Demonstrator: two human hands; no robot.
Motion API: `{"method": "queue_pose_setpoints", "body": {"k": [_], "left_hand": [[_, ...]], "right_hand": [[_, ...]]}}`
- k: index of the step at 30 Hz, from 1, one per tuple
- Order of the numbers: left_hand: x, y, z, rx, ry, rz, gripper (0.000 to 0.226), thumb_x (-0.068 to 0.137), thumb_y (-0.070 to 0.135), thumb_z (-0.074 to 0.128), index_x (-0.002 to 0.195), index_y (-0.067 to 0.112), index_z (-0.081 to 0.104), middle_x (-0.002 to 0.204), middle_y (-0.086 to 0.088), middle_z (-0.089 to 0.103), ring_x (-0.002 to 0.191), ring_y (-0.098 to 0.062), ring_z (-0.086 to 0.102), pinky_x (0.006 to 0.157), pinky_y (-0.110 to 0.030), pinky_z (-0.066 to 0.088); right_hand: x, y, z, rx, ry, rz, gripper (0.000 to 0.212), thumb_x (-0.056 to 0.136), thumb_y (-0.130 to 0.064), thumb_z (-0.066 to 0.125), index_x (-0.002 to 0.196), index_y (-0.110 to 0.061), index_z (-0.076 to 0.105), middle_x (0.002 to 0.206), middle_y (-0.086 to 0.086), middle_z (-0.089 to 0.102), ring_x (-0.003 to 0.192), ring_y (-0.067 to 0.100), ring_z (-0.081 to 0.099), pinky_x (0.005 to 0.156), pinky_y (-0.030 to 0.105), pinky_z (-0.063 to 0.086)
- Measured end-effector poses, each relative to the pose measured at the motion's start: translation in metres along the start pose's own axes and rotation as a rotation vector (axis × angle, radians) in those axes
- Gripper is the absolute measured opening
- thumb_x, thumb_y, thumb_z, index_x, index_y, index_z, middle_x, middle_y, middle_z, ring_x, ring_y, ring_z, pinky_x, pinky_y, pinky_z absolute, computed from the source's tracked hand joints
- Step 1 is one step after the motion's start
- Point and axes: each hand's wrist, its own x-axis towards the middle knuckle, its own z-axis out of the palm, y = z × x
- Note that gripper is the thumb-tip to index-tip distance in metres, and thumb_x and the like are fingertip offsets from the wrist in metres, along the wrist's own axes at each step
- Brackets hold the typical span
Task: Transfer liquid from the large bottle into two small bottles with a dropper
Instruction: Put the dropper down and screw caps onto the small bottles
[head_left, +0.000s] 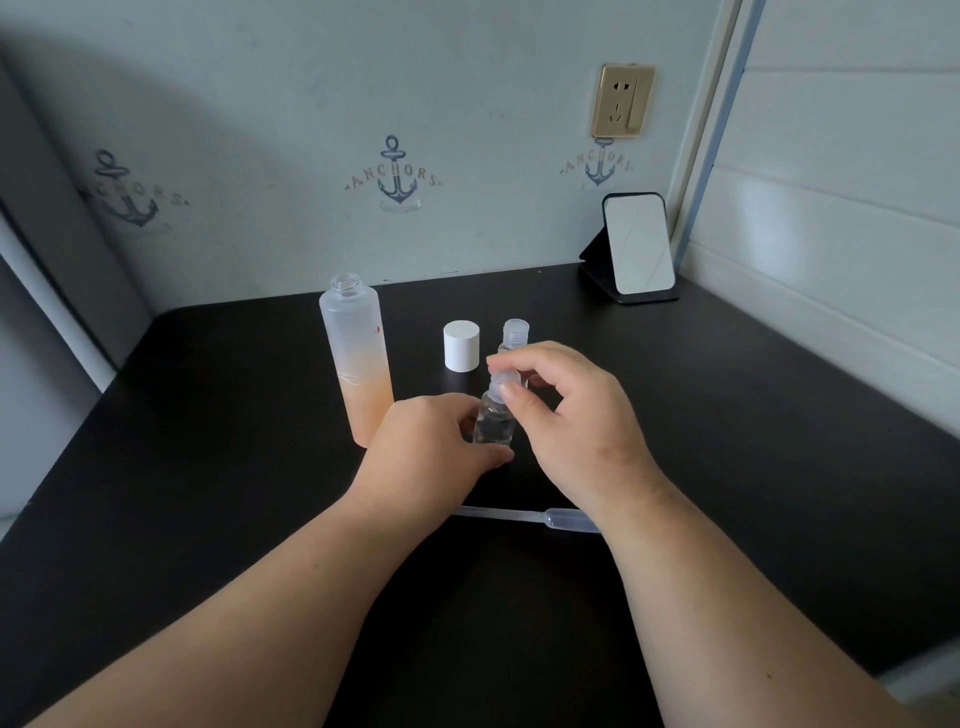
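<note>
Frosted large bottle (355, 364) fading white to peach-orange! White cap (461, 345) on black table (208, 415). Navy anchor prints (397, 174) dot the pale blue-grey wall (467, 78).

Tabletop (208, 415) was matt black, smooth. Large bottle (356, 358) looked frosted, translucent, peach-tinted low down. Small bottle (493, 423) was clear glossy plastic. Cap (461, 345) was matt white plastic. Dropper (524, 517) was soft translucent plastic. Mirror (638, 249) was glossy.

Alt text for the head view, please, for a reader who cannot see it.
On a black table, the left hand holds a small clear bottle while the right hand pinches its cap. Behind stand an uncapped large bottle, a white cap and a second small bottle; a dropper lies nearer.
</note>
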Motion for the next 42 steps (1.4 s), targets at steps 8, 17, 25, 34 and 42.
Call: {"method": "queue_pose_setpoints", "body": {"k": [8, 17, 25, 34, 42], "left_hand": [[0.001, -0.001, 0.001, 0.017, -0.003, 0.005, 0.024, 0.082, 0.037, 0.081, 0.101, 0.026, 0.073, 0.077, 0.019, 0.064, 0.070, -0.003, 0.061, 0.061, -0.012, 0.040], [0.003, -0.002, 0.002, 0.049, -0.071, 0.041, 0.061, 0.083, 0.048, 0.076, 0.137, 0.028, 0.059, 0.114, 0.016, 0.070, 0.083, 0.005, 0.057, 0.067, -0.007, 0.038], [0.000, -0.005, -0.004, 0.078, 0.099, 0.013, 0.044, 0.096, 0.037, 0.066, 0.135, 0.017, 0.062, 0.109, 0.011, 0.073, 0.097, -0.005, 0.065, 0.082, -0.013, 0.041], [0.000, -0.008, -0.006, 0.050, 0.138, -0.009, 0.040, 0.099, 0.025, 0.062, 0.138, 0.017, 0.060, 0.110, 0.007, 0.073, 0.101, -0.007, 0.066, 0.085, -0.014, 0.045], [-0.004, -0.009, -0.008, 0.040, 0.167, -0.030, 0.038, 0.098, 0.027, 0.062, 0.136, 0.019, 0.062, 0.108, 0.008, 0.072, 0.098, -0.005, 0.065, 0.082, -0.013, 0.043]], "right_hand": [[0.001, 0.003, 0.000, 0.020, -0.023, 0.038, 0.024, 0.091, -0.007, 0.071, 0.111, -0.020, 0.076, 0.110, -0.012, 0.071, 0.097, -0.004, 0.060, 0.079, 0.008, 0.047], [0.003, 0.007, -0.008, -0.026, 0.050, 0.097, 0.023, 0.092, -0.010, 0.071, 0.108, -0.025, 0.075, 0.094, -0.022, 0.066, 0.089, -0.009, 0.060, 0.072, 0.003, 0.042], [0.025, 0.020, -0.025, -0.069, 0.142, 0.339, 0.021, 0.094, -0.016, 0.069, 0.108, -0.032, 0.073, 0.098, -0.017, 0.071, 0.090, -0.010, 0.063, 0.065, 0.001, 0.041], [0.049, 0.026, -0.020, -0.104, 0.149, 0.395, 0.018, 0.097, -0.017, 0.067, 0.110, -0.027, 0.073, 0.102, -0.013, 0.072, 0.096, 0.001, 0.065, 0.068, 0.009, 0.040], [0.042, 0.021, -0.029, -0.136, 0.127, 0.415, 0.030, 0.094, -0.022, 0.069, 0.124, -0.027, 0.071, 0.110, -0.010, 0.071, 0.103, 0.008, 0.065, 0.080, 0.020, 0.049]]}}
